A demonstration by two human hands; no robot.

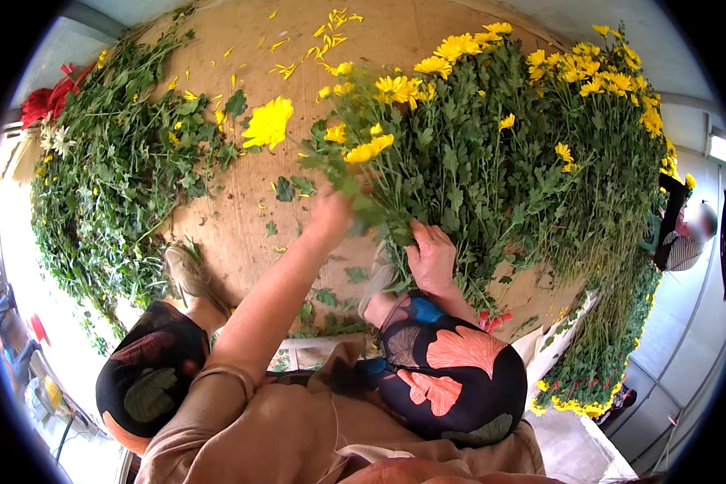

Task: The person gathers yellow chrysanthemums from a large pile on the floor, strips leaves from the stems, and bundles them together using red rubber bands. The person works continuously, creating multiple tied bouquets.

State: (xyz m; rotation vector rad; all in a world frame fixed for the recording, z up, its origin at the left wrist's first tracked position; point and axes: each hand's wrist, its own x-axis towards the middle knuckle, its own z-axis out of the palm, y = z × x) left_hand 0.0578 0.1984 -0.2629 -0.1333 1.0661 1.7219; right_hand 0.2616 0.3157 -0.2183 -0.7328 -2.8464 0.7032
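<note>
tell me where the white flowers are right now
In the head view, the white flowers are at upper left, on the outer edge of the leafy heap, just below the red thing.

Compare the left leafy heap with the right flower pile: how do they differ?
The left heap is mostly green, with little yellow; the right pile carries many yellow blooms. The left heap looks tangled; the right pile's stems run largely side by side. Both are leafy.
</note>
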